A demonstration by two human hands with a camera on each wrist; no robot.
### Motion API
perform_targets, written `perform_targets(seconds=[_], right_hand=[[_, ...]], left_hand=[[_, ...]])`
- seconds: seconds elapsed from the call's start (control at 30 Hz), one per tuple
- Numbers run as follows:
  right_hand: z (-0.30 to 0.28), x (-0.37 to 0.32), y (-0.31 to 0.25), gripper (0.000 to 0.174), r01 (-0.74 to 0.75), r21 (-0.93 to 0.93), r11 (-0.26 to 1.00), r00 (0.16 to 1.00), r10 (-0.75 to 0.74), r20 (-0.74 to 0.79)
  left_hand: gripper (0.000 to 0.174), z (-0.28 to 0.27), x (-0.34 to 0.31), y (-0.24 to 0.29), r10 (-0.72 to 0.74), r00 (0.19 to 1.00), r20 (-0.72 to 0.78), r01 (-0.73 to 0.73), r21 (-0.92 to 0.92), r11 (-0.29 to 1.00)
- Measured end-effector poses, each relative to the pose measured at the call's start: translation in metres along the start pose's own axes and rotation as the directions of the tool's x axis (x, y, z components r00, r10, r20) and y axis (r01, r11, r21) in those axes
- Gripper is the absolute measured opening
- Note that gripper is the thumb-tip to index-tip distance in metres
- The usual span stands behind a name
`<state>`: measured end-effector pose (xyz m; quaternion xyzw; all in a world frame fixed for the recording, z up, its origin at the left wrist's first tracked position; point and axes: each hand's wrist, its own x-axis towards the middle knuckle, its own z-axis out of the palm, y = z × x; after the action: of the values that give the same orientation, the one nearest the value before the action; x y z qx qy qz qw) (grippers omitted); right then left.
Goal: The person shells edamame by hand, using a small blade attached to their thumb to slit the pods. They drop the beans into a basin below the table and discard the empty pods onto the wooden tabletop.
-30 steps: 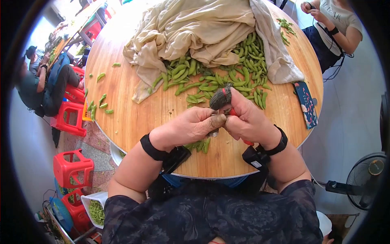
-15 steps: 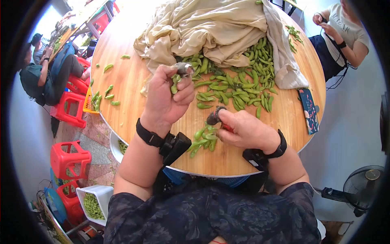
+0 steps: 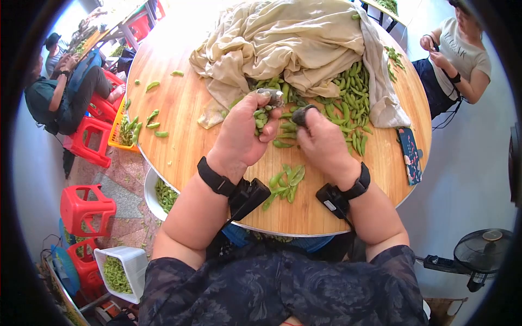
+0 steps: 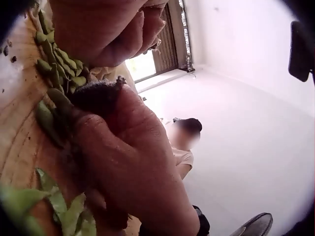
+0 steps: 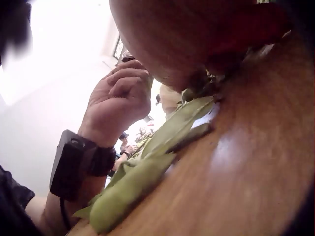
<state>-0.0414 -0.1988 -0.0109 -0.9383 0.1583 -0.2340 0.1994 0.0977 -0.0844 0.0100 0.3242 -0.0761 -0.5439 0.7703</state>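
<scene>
My left hand (image 3: 239, 136) is raised over the round table, fingers curled round several edamame pods (image 3: 261, 118). A worn grey cover (image 3: 273, 96) sits on its thumb. To its right, my right hand (image 3: 328, 146) is low at the near edge of the pod pile (image 3: 350, 95), its thumb in a dark cover (image 3: 303, 115). A red tool handle (image 5: 251, 29) shows in its grip; the tool's working end is hidden. In the left wrist view, a pod (image 4: 59, 100) lies right at the right fingertips. Loose pods (image 3: 286, 185) lie nearer my body.
Beige cloth (image 3: 277, 46) covers the back of the pile. A dark floral booklet (image 3: 410, 156) lies at the right edge. Around the table are a yellow basket (image 3: 120, 130), a white basin (image 3: 149, 193), a white bin (image 3: 136, 266), red stools (image 3: 87, 204), a fan (image 3: 481, 252) and seated people.
The hands met at first, then parted, the left rising with pods in its fingers. Since then, the right hand has moved forward to the pile's near edge, and the left has come slightly right.
</scene>
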Motion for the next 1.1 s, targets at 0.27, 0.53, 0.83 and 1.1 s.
perform_targets(seconds=[0.27,0.53,0.83,1.1], right_hand=[[-0.025,-0.008,0.029,0.013,-0.199,0.365,0.909,0.97,0.236,-0.059],[-0.036,-0.01,0.033,0.014,-0.156,0.287,0.945,0.927,0.24,-0.289],[-0.046,-0.015,0.011,0.011,-0.351,0.883,0.311,0.893,0.396,0.216],[-0.047,-0.015,0.003,0.005,-0.511,0.827,-0.232,0.766,0.314,0.561]], left_hand=[[0.013,0.0,0.0,-0.015,-0.005,0.997,0.079,-0.015,0.248,0.969],[0.02,0.008,-0.005,-0.02,-0.163,0.985,0.049,0.137,0.341,0.93],[0.022,0.007,-0.004,-0.044,-0.244,0.96,0.136,0.14,0.523,0.841],[0.031,0.014,-0.004,-0.053,0.075,0.959,0.274,-0.211,0.51,0.834]])
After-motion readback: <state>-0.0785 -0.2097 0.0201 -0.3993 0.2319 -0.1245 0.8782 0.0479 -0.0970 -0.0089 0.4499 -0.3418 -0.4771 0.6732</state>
